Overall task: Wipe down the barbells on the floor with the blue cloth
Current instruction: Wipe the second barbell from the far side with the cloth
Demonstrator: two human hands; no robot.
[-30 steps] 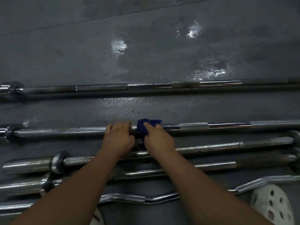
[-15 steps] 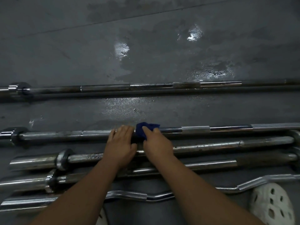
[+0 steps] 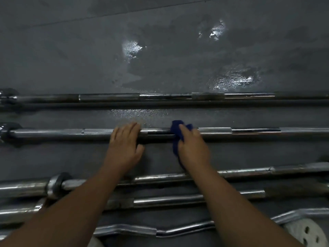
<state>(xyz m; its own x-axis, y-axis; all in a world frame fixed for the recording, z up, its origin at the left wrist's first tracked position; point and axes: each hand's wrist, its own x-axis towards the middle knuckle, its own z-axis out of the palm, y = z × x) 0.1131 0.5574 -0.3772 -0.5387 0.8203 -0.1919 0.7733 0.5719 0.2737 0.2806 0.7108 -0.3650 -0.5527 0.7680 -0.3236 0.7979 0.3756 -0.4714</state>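
Note:
Several steel barbells lie side by side on the dark floor. My left hand (image 3: 124, 145) rests flat on the second barbell from the far side (image 3: 249, 131), fingers straight across its shaft. A little to the right, my right hand (image 3: 193, 148) holds the blue cloth (image 3: 175, 130) against the same shaft. The cloth wraps over the bar and hangs under my palm. The far barbell (image 3: 110, 98) lies untouched beyond it. Nearer to me lie two straight bars (image 3: 240, 172) (image 3: 169, 199) and a curl bar (image 3: 178, 229), partly hidden by my forearms.
Wet, shiny patches (image 3: 235, 81) mark the floor beyond the far bar and between the two far bars. A white perforated shoe (image 3: 306, 234) shows at the bottom right, next to the curl bar. Bar collars (image 3: 55, 184) sit at the left.
My hands have drawn apart: the right hand and cloth slid to the right along the bar. The gap between this bar and the nearer bars looks wider than before.

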